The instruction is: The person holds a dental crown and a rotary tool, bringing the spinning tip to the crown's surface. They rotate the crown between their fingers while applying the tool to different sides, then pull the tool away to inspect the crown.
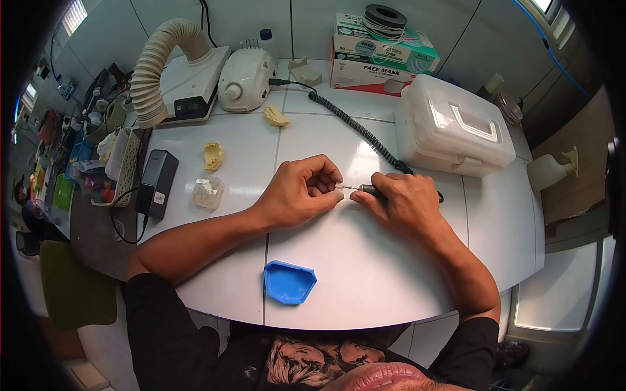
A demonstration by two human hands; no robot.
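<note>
My right hand (405, 201) is closed around a dark rotary handpiece (372, 190), whose thin metal tip points left. A coiled black cord runs from the handpiece's side up to a white control unit (246, 81). My left hand (305, 189) pinches a tiny pale piece (339, 186) between thumb and fingers, right at the tip. The piece is too small to make out further. Left of my hands, a yellowish dental cast (213, 156) lies above a small clear box (208, 193). Another yellowish cast (276, 116) rests farther back. Nearer me sits a blue tray (290, 283).
A white hose unit (189, 81) stands at the back left, and a black box (157, 184) with a cable lies at left. Face mask boxes (378, 55), a translucent case (450, 127) and a spray bottle (551, 171) occupy the back and right.
</note>
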